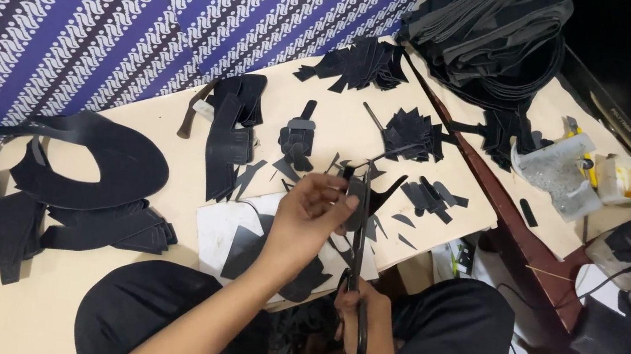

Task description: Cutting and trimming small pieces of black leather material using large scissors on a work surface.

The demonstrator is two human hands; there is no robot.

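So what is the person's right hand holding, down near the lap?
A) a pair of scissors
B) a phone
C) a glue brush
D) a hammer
A: the right hand grips the dark loop handles of the scissors, whose long blades run up to the small black piece pinched in the left hand.

Scissors (354, 290) handles mostly hidden inside right hand (366, 331).
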